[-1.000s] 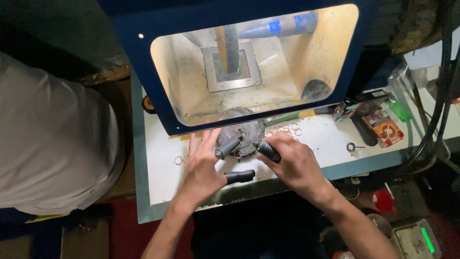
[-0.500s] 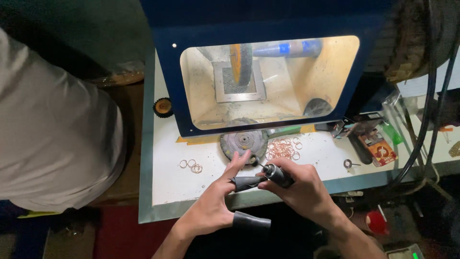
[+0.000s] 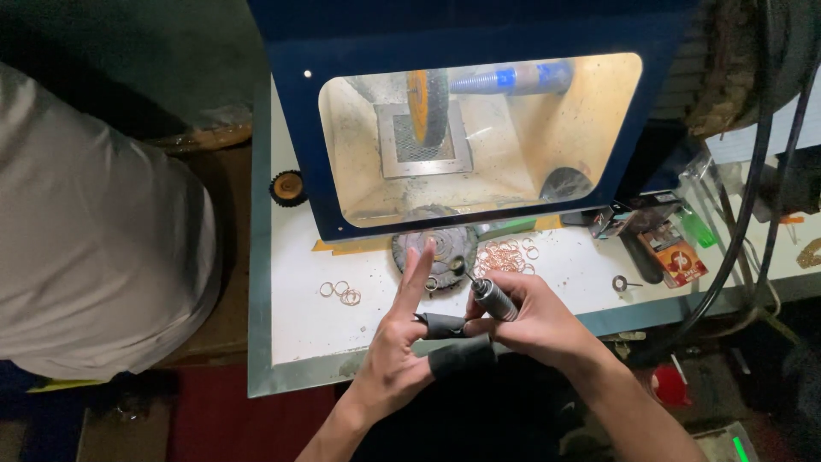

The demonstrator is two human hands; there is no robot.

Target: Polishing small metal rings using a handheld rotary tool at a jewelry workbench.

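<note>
Nearest to me, my left hand (image 3: 395, 359) hovers over the front edge of the white worktop (image 3: 299, 325). Its index finger points straight up and loose, while two other fingers wear black finger sleeves (image 3: 453, 342); it grips nothing that I can make out. Just beside it, my right hand (image 3: 534, 321) is clenched around a slim grey-and-black rotary handpiece (image 3: 494, 299), tip aimed away from me toward the middle of the worktop. A small ring-like piece (image 3: 457, 265) sits at the tool's tip; I cannot tell whether it is mounted or loose.

Just beyond the tip lies a round dark bristle wheel (image 3: 436, 244), flat on the worktop. To its right is a scatter of small copper-coloured rings (image 3: 505, 257), and toward the left edge a smaller cluster of the same rings (image 3: 340, 293).

Farther back stands a blue polishing cabinet with a lit window (image 3: 479, 128), and inside it an orange-faced buffing wheel (image 3: 425, 107) on a spindle. A small black-and-orange toothed wheel (image 3: 288, 187) rests near the back left edge. At the far left a person in a pale grey shirt (image 3: 94, 231) stands beside the worktop.
</note>
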